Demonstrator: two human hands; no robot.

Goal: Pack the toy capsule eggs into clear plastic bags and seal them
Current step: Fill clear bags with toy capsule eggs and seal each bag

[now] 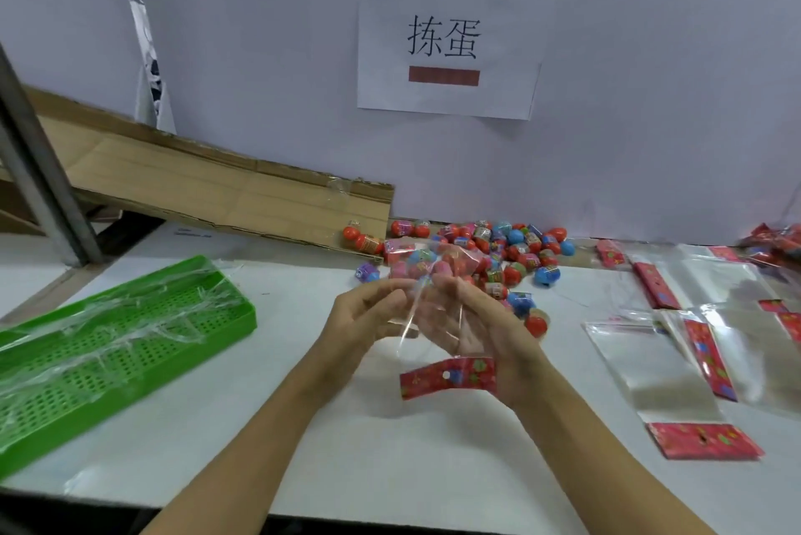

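Filled clear bag (422, 274) held above tabletop (303, 404), left hand (368, 318) and right hand (472, 318) both pinching its neck (red header (448, 376) dangling), evidently ready for sealing.

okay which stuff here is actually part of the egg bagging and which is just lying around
Part of the job: filled bag held by left hand and right hand; loose eggs; empty bags.
Lying about: green tray; cardboard; paper sign.
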